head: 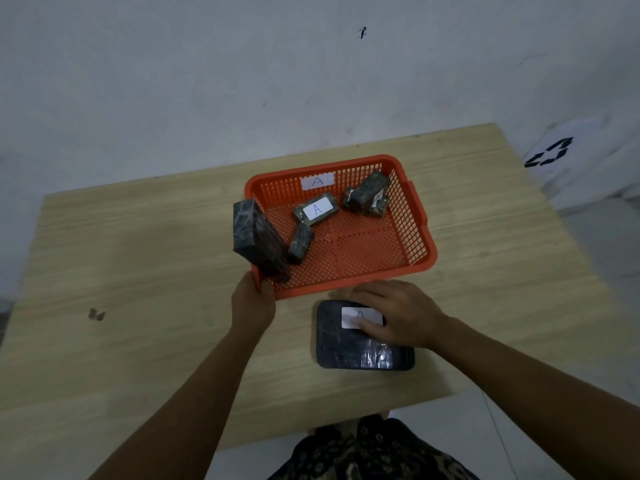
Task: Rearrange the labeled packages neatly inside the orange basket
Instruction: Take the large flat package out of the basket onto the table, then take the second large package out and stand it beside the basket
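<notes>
Orange basket (pixel 412 237) on wooden table (pixel 138 271), left hand (pixel 252 303) curled around its near-left corner, right hand (pixel 398 315) lying flat on large dark package (pixel 346 344) just before basket, smaller labeled packages (pixel 317 209) scattered inside

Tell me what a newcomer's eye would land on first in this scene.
First, the orange basket at the far middle of the wooden table, with several dark wrapped packages scattered inside; a tall dark package leans at its near left corner. Next, the large flat package labelled A lying on the table in front of the basket, under the right hand. The left hand grips the basket's near left corner.
</notes>
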Action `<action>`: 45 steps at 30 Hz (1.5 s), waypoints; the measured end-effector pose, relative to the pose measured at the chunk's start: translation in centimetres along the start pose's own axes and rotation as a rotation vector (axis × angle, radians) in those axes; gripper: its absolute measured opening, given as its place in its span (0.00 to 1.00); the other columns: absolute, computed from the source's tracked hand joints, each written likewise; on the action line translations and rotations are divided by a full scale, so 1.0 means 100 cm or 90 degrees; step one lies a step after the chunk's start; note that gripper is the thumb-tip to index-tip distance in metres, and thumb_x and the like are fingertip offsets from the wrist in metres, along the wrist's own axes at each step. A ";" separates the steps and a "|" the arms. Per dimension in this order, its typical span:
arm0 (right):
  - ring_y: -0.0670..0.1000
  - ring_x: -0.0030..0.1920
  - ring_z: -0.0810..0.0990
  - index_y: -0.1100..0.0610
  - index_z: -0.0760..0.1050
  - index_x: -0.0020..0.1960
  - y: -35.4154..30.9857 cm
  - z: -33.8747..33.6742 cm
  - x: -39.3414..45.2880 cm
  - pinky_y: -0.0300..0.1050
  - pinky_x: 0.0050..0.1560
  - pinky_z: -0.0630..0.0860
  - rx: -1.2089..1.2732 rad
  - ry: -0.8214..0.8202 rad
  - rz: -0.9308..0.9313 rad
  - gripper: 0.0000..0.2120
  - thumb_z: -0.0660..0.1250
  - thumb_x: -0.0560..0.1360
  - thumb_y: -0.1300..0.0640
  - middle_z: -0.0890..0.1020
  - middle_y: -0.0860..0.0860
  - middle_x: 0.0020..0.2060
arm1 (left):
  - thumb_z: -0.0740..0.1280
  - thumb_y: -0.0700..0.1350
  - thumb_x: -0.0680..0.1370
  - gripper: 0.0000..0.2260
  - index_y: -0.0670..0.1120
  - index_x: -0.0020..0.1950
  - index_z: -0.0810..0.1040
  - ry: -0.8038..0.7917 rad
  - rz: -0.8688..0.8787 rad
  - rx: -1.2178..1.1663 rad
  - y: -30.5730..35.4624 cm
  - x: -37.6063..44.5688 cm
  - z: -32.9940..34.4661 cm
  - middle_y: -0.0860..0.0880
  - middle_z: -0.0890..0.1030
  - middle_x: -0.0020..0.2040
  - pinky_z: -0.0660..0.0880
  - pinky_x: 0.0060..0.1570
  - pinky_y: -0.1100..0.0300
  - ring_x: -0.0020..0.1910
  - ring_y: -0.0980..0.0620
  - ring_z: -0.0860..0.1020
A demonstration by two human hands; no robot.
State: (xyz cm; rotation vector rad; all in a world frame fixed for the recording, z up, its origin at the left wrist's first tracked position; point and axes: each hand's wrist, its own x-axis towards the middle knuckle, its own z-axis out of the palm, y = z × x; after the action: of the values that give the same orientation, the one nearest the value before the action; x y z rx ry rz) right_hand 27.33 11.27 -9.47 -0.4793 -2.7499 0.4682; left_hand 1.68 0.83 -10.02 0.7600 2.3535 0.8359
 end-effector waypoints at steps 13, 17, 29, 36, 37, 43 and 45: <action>0.51 0.76 0.60 0.43 0.55 0.78 -0.079 -0.015 0.187 0.55 0.71 0.64 0.415 0.030 0.357 0.42 0.67 0.71 0.31 0.61 0.49 0.77 | 0.58 0.44 0.80 0.09 0.41 0.54 0.74 -0.008 -0.028 -0.019 0.007 -0.005 -0.001 0.44 0.79 0.47 0.72 0.45 0.53 0.45 0.43 0.77; 0.53 0.78 0.53 0.38 0.57 0.76 -0.095 -0.003 0.204 0.59 0.71 0.59 0.430 -0.022 0.390 0.38 0.67 0.71 0.32 0.52 0.48 0.79 | 0.56 0.46 0.81 0.11 0.42 0.52 0.74 -0.019 -0.038 -0.038 0.006 -0.004 0.000 0.44 0.80 0.47 0.73 0.43 0.53 0.44 0.45 0.78; 0.50 0.50 0.79 0.44 0.69 0.64 -0.055 -0.021 0.167 0.42 0.45 0.82 0.406 0.169 0.540 0.19 0.70 0.76 0.55 0.78 0.49 0.53 | 0.59 0.45 0.81 0.11 0.41 0.57 0.74 0.006 -0.056 -0.067 0.010 -0.005 0.001 0.43 0.79 0.51 0.74 0.48 0.51 0.48 0.43 0.77; 0.44 0.54 0.81 0.44 0.74 0.61 -0.014 -0.057 0.104 0.43 0.49 0.83 0.493 0.458 0.603 0.17 0.73 0.74 0.51 0.80 0.42 0.53 | 0.61 0.50 0.80 0.16 0.37 0.51 0.77 0.116 -0.078 -0.080 0.027 0.006 0.009 0.37 0.81 0.49 0.70 0.48 0.52 0.50 0.39 0.78; 0.45 0.53 0.82 0.43 0.74 0.60 -0.009 -0.062 0.097 0.45 0.48 0.83 0.498 0.519 0.624 0.16 0.73 0.74 0.51 0.81 0.45 0.53 | 0.61 0.49 0.80 0.16 0.36 0.52 0.77 0.135 -0.082 -0.083 0.031 0.006 0.010 0.37 0.80 0.49 0.69 0.48 0.53 0.50 0.39 0.77; 0.48 0.48 0.85 0.51 0.70 0.60 0.017 -0.079 0.055 0.47 0.45 0.84 0.541 0.874 0.757 0.18 0.74 0.74 0.53 0.82 0.55 0.52 | 0.61 0.47 0.80 0.15 0.35 0.51 0.78 0.210 -0.102 -0.067 0.035 0.011 0.019 0.32 0.80 0.50 0.70 0.52 0.48 0.52 0.33 0.77; 0.47 0.49 0.83 0.53 0.70 0.60 0.025 -0.080 0.045 0.42 0.43 0.83 0.526 0.924 0.767 0.17 0.73 0.75 0.55 0.80 0.53 0.52 | 0.61 0.47 0.80 0.15 0.34 0.51 0.77 0.217 -0.090 -0.049 0.034 0.010 0.020 0.32 0.80 0.50 0.71 0.52 0.47 0.52 0.33 0.77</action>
State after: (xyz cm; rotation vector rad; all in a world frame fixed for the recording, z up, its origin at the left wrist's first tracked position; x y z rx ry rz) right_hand 26.83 17.27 -2.16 -1.4006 -0.5952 0.8930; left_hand 3.36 4.50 -9.35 0.4390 2.6151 1.0560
